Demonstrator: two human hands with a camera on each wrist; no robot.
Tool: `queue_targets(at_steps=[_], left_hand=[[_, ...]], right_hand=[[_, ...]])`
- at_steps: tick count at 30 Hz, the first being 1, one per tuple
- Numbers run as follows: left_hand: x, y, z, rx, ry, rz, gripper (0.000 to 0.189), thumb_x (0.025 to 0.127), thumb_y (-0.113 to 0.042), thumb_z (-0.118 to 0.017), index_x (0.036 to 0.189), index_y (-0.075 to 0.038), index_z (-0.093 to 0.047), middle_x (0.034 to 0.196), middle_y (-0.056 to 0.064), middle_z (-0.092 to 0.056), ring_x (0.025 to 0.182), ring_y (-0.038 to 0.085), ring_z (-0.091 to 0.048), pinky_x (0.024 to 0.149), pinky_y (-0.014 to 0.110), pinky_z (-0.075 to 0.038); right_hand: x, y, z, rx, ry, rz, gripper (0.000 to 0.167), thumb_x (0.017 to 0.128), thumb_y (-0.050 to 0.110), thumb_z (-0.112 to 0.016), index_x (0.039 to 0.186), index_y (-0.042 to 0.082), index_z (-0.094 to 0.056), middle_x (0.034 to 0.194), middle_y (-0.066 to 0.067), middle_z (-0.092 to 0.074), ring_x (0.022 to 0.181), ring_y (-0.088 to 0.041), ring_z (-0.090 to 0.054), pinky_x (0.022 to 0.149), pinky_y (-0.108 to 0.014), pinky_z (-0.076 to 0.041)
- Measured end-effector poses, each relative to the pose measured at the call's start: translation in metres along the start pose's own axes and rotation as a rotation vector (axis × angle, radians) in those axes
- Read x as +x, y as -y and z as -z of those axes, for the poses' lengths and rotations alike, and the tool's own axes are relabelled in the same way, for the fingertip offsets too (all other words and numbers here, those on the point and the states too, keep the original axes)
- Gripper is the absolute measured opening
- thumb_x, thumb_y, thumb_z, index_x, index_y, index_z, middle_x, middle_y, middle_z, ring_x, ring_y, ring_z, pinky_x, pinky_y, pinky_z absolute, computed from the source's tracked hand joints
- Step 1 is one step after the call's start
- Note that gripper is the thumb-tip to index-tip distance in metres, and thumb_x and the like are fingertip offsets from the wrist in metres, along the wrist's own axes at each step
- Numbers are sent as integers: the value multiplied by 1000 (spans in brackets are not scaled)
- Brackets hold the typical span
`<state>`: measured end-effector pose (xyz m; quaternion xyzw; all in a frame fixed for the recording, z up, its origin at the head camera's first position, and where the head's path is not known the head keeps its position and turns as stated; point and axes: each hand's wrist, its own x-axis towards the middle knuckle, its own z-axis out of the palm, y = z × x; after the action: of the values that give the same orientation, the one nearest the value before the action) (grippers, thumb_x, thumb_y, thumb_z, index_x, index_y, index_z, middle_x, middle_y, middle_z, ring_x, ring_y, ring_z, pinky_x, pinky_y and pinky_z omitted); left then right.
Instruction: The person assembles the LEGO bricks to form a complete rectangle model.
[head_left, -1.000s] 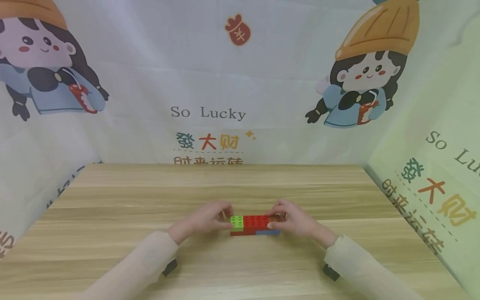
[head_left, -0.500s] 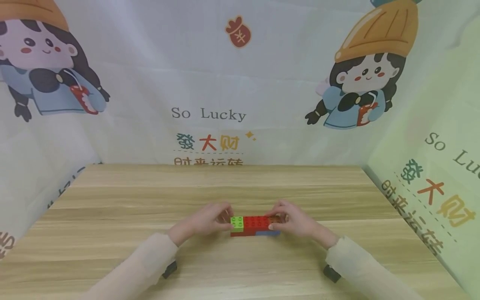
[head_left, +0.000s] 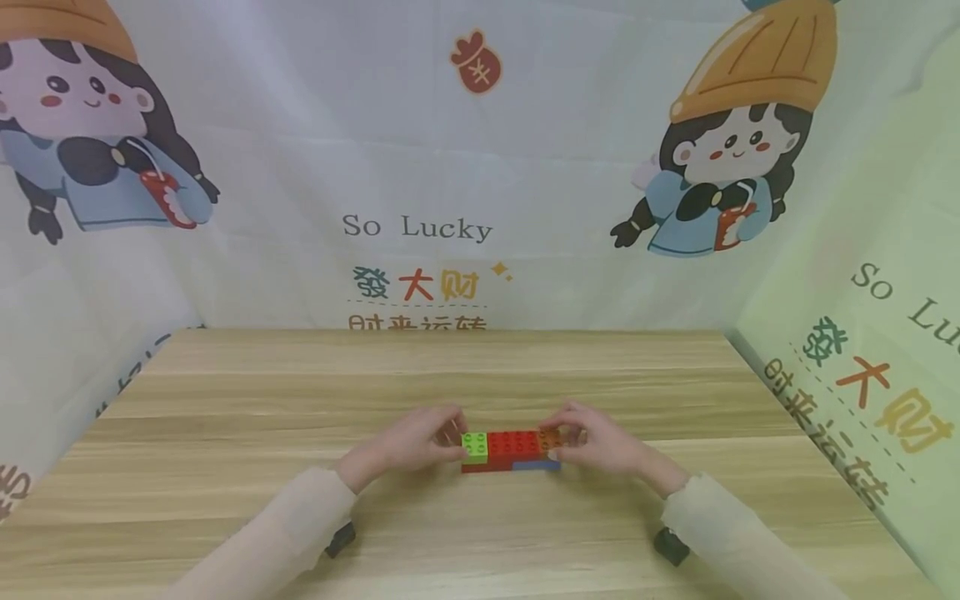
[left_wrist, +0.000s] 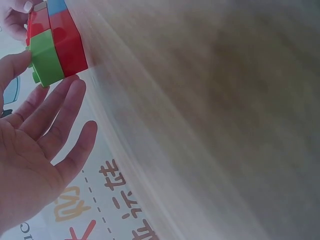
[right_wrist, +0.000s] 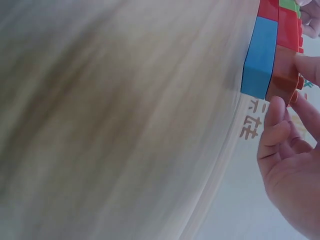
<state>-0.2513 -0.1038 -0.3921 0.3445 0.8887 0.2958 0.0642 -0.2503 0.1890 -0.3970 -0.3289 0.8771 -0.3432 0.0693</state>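
Note:
A two-layer row of toy building blocks lies near the middle of the table. On top sit a light green block (head_left: 474, 455), a long red block (head_left: 513, 446) and a brown block (head_left: 550, 436). Beneath them are a darker-looking red block (head_left: 486, 468) at left and a blue block (right_wrist: 260, 57) at right. My left hand (head_left: 415, 437) pinches the green block (left_wrist: 47, 60) by its end, thumb on the near side, its other fingers loosely spread. At the opposite end my right hand (head_left: 600, 442) pinches the brown block (right_wrist: 284, 75) between thumb and fingers.
The wooden table (head_left: 450, 375) runs back to a white printed cloth (head_left: 420, 167), which also hangs at both sides. A dark wrist device (head_left: 341, 540) shows under the left sleeve, another (head_left: 671, 546) under the right.
My right hand has shifted slightly right along the row, uncovering more of the brown block. The left hand and the block row stay in place.

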Motion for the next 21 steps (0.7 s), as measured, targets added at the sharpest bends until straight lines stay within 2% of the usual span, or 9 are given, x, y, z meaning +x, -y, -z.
queue_targets(at_steps=[7,13,18,21], left_hand=[[1,0,0,0,-1,-7,25,81,-25,-63,98,-9,-53,89,-1,-59,81,10,-56,72,25,-45],[5,-2,-3,84,2,-48,28,82,-29,-61,103,-12,-52,95,-2,-58,86,10,-55,75,25,-44],[14,-9,-10,123,-29,-60,31,81,-38,-61,101,-16,-54,96,-6,-58,85,8,-53,73,25,-44],[19,-14,-13,137,-52,-85,27,81,-35,-62,98,-15,-55,92,-7,-58,84,9,-54,72,26,-44]], right_hand=[[-3,-4,2,-8,20,-13,38,80,16,-64,116,8,-54,102,1,-51,73,-13,-48,59,-27,-44],[-3,-3,3,-13,15,-22,38,80,16,-64,116,8,-55,104,1,-52,70,-12,-48,56,-26,-44],[-2,-2,3,-19,5,-11,38,79,15,-64,115,7,-55,101,1,-53,67,-10,-49,55,-25,-44],[-2,-2,3,-16,2,-1,38,79,15,-64,115,5,-55,101,0,-53,67,-9,-49,54,-25,-44]])
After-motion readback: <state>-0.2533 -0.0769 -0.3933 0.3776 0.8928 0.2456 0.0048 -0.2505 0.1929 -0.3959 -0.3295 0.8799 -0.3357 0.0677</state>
